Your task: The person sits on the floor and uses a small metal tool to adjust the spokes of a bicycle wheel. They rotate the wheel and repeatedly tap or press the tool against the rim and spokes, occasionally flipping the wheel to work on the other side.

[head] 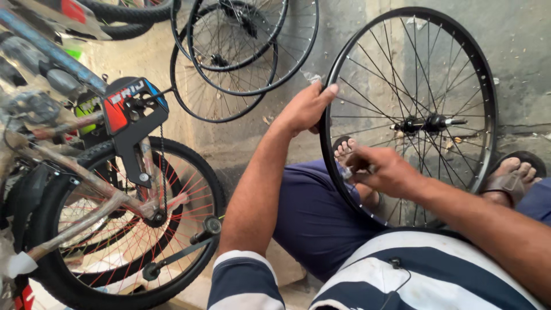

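Here the left hand (pixel 305 108) grips the black wheel rim (pixel 485 80).

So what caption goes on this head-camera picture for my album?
Left hand steadies a black spoked wheel while the right hand works a small tool at its rim.

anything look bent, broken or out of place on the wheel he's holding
Nothing stands out. The black wheel looks round, its spokes evenly laced. The left hand steadies the rim; the right hand pinches a small tool at the spokes.
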